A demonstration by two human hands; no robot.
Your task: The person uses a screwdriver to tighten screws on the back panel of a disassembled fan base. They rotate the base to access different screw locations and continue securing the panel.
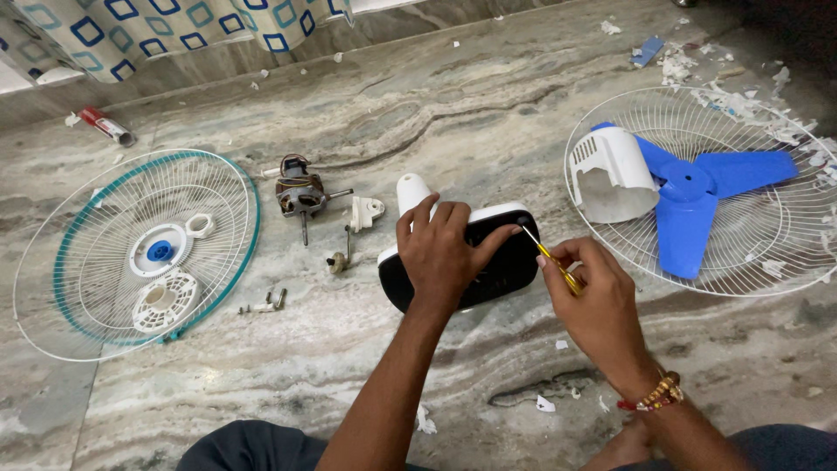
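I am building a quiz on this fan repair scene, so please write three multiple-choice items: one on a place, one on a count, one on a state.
1. Where does the fan motor lie?
A. Inside the right grille
B. On the floor, right of the teal-rimmed grille
C. In the left hand

2. How many blades has the blue fan blade?
A. Two
B. Three
C. Five

3. What does the right hand hold?
A. A yellow screwdriver
B. Nothing
C. A red tube

Answers:
1 B, the motor rests on the marble floor beside that grille.
2 B, three blades show.
3 A, its tip meets the black-and-white fan base under the left hand.
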